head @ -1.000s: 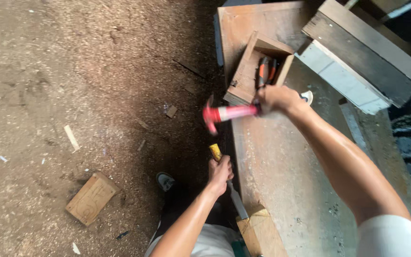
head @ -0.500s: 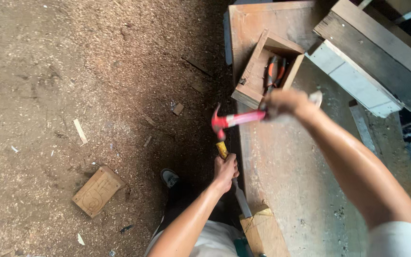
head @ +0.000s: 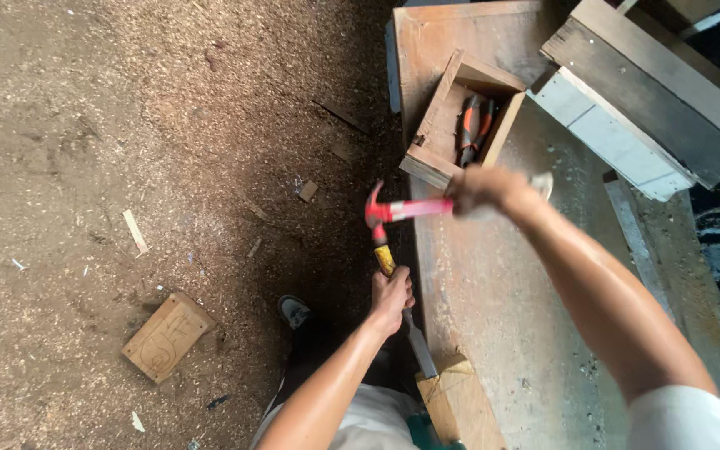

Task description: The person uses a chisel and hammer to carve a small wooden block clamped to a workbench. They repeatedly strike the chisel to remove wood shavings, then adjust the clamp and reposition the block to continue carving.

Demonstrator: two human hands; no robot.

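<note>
My right hand (head: 481, 188) grips the handle of a red claw hammer (head: 393, 211), whose head sits right over the yellow handle end of a chisel (head: 385, 258). My left hand (head: 392, 297) is wrapped around that chisel at the bench's left edge. The chisel's metal blade (head: 421, 348) runs down to a small wooden block (head: 458, 402) at the bench's near corner. The hammer and right hand are blurred by motion.
The workbench (head: 535, 317) is dusty. An open wooden box (head: 460, 121) on it holds orange-handled pliers (head: 475, 125). Grey and white boards (head: 643, 100) lie at the top right. A flat wood offcut (head: 167, 335) and chips lie on the sawdust floor. My shoe (head: 295, 311) shows below.
The hammer head has come down from above the chisel to its yellow handle end. My left hand stays on the chisel.
</note>
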